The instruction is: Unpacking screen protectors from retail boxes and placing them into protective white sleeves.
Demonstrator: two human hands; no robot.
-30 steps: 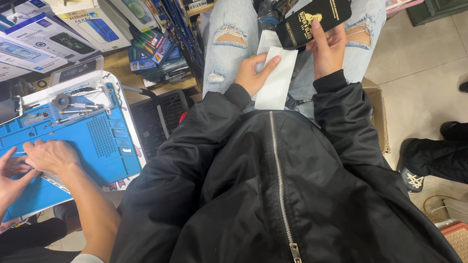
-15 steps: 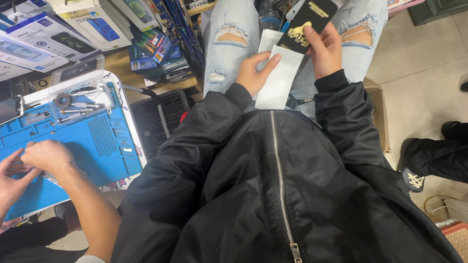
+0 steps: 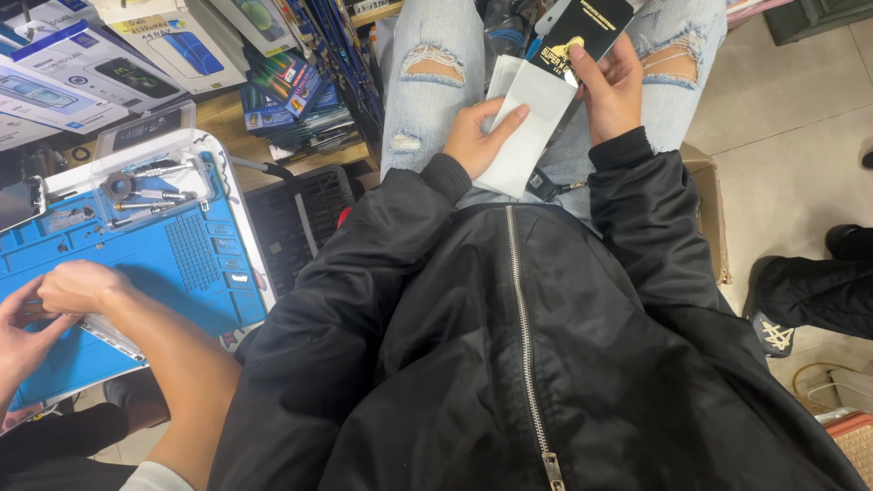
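Note:
I sit in a black zipped jacket and torn light jeans. My left hand holds a white flat sleeve over my lap, thumb on top of it. My right hand grips a black flat package with gold print, tilted up and to the right above the white sleeve. The black package's lower end meets the sleeve's upper edge. A small dark object lies on my lap under the sleeve.
To my left another person's hands work on a phone on a blue repair mat with small tools. Boxes of phone accessories are stacked behind. A cardboard box and someone's black shoe are at right.
My right hand has drawn the black package up and away to the right, out of the white sleeve. The neighbour's hands have shifted slightly on the blue mat.

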